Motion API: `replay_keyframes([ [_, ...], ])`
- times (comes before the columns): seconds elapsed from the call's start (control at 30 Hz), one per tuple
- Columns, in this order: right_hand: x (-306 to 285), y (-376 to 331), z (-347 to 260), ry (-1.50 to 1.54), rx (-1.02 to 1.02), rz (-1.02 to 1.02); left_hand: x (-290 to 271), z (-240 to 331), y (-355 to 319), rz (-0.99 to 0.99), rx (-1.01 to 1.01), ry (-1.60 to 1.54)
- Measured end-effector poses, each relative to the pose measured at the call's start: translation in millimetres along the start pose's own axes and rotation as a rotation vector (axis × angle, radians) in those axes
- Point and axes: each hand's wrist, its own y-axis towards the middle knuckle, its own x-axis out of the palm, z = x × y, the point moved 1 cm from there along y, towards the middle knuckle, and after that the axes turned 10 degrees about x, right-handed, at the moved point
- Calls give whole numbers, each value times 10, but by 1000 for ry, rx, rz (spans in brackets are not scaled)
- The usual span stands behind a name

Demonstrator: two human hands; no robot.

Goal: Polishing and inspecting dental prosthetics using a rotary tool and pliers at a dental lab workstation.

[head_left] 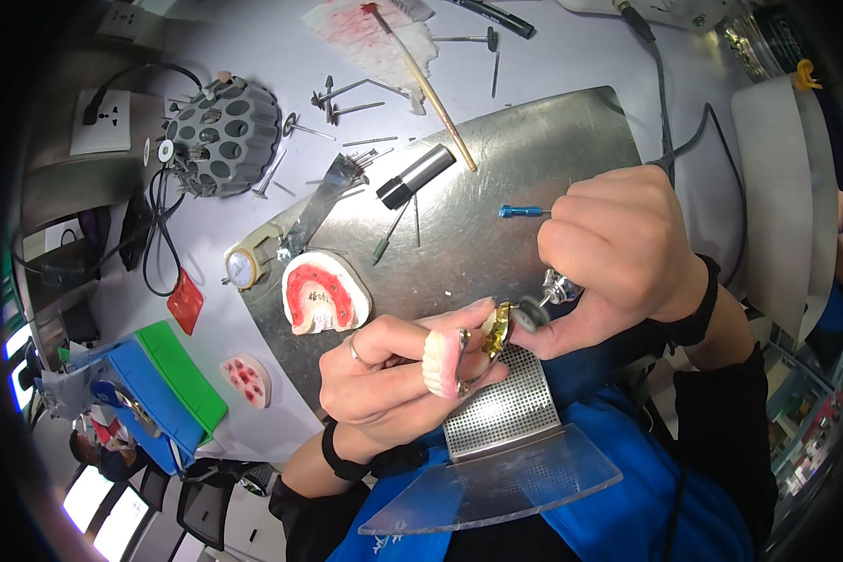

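My left hand (379, 375), a ring on one finger, is closed around a partial denture (437, 363) with cream teeth, pink gum and a shiny gold-coloured metal part (498, 328). My right hand (623, 253) grips a rotary handpiece (560, 287), whose body is mostly hidden in the fist. Its grey grinding wheel (532, 315) sits right beside the gold metal; whether they touch I cannot tell. Both hands are above a perforated metal plate (501, 412) and a clear plastic shield (496, 487). Left of them stands a white plaster jaw model (326, 292) with red gum.
Across the metal board (543, 140) lie a blue-ended tool (523, 212), a black cylinder (417, 176) and a wooden brush (421, 84). A grey bur holder (220, 131), loose burs, a dial gauge (243, 269) and a smaller model (246, 381) are to the left. A cable (663, 112) runs at right.
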Motion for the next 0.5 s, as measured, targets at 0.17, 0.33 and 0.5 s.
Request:
replay_keyframes([
  [0.17,7,-8,-6,-12,-7,-24,-16,20,21,-31,-54,-33],
  [0.33,38,20,-46,-15,0,-43,-1,-12,-13,33,-43,-23],
  [0.5,82,-16,-69,15,-19,-29,7,-19,1,19,-9,-8],
])
